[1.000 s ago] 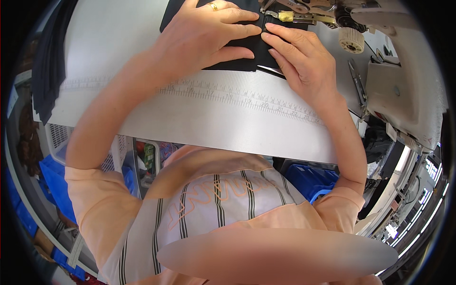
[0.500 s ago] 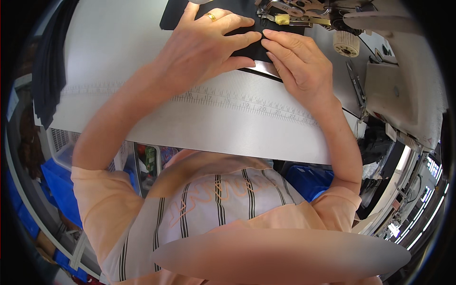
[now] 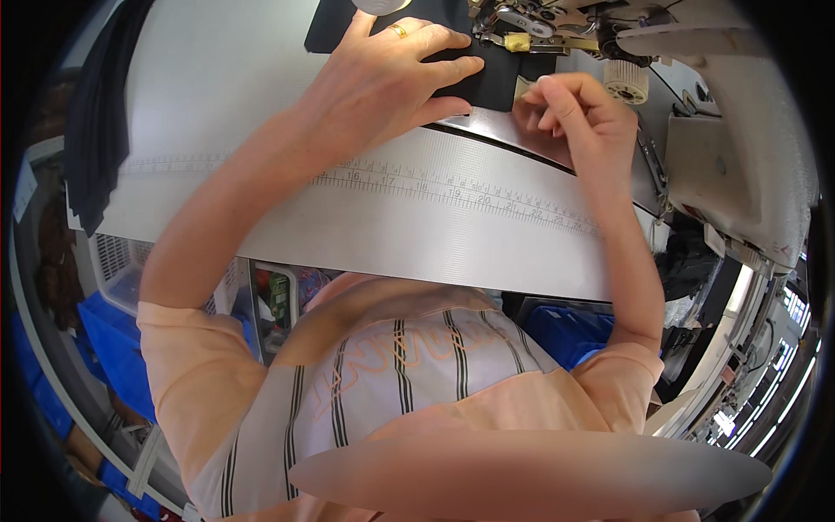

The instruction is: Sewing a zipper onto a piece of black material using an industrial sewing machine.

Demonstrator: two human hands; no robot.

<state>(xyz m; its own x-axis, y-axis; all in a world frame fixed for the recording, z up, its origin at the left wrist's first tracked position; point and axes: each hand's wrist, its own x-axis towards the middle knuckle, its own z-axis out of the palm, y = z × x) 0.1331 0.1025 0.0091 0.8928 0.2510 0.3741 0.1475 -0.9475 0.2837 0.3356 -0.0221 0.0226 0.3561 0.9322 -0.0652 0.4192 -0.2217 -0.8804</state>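
A piece of black fabric (image 3: 491,87) lies on the sewing table under the sewing machine's presser foot area (image 3: 496,39). Resting on the fabric with fingers spread is my left hand (image 3: 396,74), which wears a ring; its fingertips point toward the foot. My right hand (image 3: 587,113) is just right of the fabric, over the metal plate along its near edge. Its fingers are curled in and closed; whatever they may hold is hidden.
A ruler scale (image 3: 435,187) runs along the white table. Dark cloth pieces (image 3: 104,113) hang over the table's left side. A ridged knob (image 3: 626,83) and a slim metal tool (image 3: 651,157) are at the right. Blue bins (image 3: 117,348) stand below.
My right hand has come off the fabric, moved right and curled its fingers. My left hand stays spread on the fabric, which shows more of its right part.
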